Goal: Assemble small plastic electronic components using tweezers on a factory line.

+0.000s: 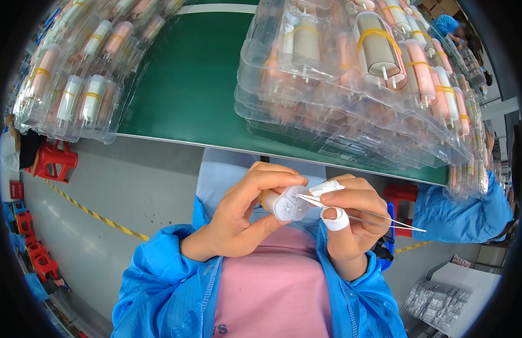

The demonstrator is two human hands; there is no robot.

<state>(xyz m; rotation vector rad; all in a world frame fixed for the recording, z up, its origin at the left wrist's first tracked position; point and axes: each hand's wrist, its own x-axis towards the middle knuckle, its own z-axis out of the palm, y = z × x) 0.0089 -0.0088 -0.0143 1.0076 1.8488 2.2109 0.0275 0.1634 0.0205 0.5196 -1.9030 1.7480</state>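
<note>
My left hand [238, 211] is closed around a small bundle of tubes [285, 208], whose pale round ends with star-shaped centres face right. A bit of yellow band shows on the bundle beside my fingers. Tweezers [311, 199] are pinched in my right hand [356, 211], their tips at one of the tube ends; whether they grip anything there is too small to tell. White wrapping [335, 219] covers part of my right thumb, and more white material is around a finger. Both hands are just off the table's near edge, above my lap.
Stacked clear plastic trays [306, 107] hold pink, white and grey tubes with yellow bands on the green table [187, 73]. Another tray stack [75, 101] stands at the left. A co-worker's blue sleeve [458, 217] is at right. Red stools [55, 160] stand on the floor at left.
</note>
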